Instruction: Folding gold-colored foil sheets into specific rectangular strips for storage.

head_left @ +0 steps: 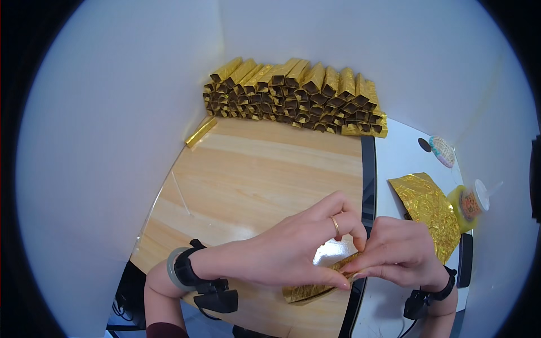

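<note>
A piece of gold embossed foil paper (302,293), partly folded, lies between my two hands at the near right of the wood-grain tabletop. My left hand (296,248), with a ring on one finger, reaches over it; its thumb and curled forefinger hold the paper's edge. Against those fingertips, my right hand (403,248) pinches the right end of the same paper. A shiny silver patch shows beneath the left hand's arched fingers. Part of the paper is hidden by both hands. Beside my right hand lie flat gold foil sheets (431,211).
Folded gold paper tubes (313,81) are stacked in rows along the back wall. One thin gold roll (201,133) lies at the far left. A lidded cup (472,203), a knitted piece (442,151) and a black disc (424,145) sit on the right. White walls enclose the table.
</note>
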The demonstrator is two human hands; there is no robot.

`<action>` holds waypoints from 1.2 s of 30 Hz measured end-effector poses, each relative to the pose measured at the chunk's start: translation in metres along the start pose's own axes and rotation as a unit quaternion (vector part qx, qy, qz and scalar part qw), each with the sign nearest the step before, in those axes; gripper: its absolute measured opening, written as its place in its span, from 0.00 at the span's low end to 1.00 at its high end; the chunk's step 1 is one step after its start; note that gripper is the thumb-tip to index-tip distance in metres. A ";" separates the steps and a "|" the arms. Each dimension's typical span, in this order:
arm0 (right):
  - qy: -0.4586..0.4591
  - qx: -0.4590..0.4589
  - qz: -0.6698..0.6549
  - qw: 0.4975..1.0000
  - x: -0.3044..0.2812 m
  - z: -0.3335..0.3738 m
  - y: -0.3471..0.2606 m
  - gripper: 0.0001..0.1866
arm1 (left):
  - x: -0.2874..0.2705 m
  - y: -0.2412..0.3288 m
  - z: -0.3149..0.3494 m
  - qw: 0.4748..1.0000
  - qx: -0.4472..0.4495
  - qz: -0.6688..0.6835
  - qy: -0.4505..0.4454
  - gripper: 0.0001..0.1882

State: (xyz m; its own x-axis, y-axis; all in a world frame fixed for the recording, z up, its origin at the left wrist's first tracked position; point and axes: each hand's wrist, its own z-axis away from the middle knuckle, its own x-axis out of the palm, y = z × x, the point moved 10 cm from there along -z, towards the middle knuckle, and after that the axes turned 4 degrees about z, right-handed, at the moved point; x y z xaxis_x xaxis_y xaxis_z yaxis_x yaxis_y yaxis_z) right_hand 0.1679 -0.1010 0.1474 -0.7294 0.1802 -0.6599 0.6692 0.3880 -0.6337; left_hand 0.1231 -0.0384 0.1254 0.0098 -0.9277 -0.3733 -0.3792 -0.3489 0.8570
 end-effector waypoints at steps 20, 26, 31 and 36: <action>0.070 0.067 -0.199 0.975 0.002 0.013 0.014 0.13 | 0.003 0.020 0.003 0.994 0.093 0.054 0.008 0.18; 0.073 0.071 -0.211 0.972 0.006 0.016 0.019 0.16 | 0.004 0.018 0.002 0.996 0.067 0.061 -0.016 0.16; 0.073 0.050 -0.249 0.964 0.008 0.015 0.019 0.18 | 0.006 0.018 0.002 0.995 0.082 0.061 0.002 0.16; 0.092 0.050 -0.269 0.957 0.003 0.013 0.019 0.18 | 0.002 0.003 0.001 0.998 -0.010 0.053 0.021 0.17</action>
State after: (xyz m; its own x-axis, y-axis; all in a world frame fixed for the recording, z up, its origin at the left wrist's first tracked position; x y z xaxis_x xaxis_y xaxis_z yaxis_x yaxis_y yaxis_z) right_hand 0.1801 -0.1050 0.1281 -0.9790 0.1378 -0.1502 0.1925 0.3827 -0.9036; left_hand 0.1211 -0.0410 0.1265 0.0102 -0.9642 -0.2650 -0.3607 -0.2507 0.8983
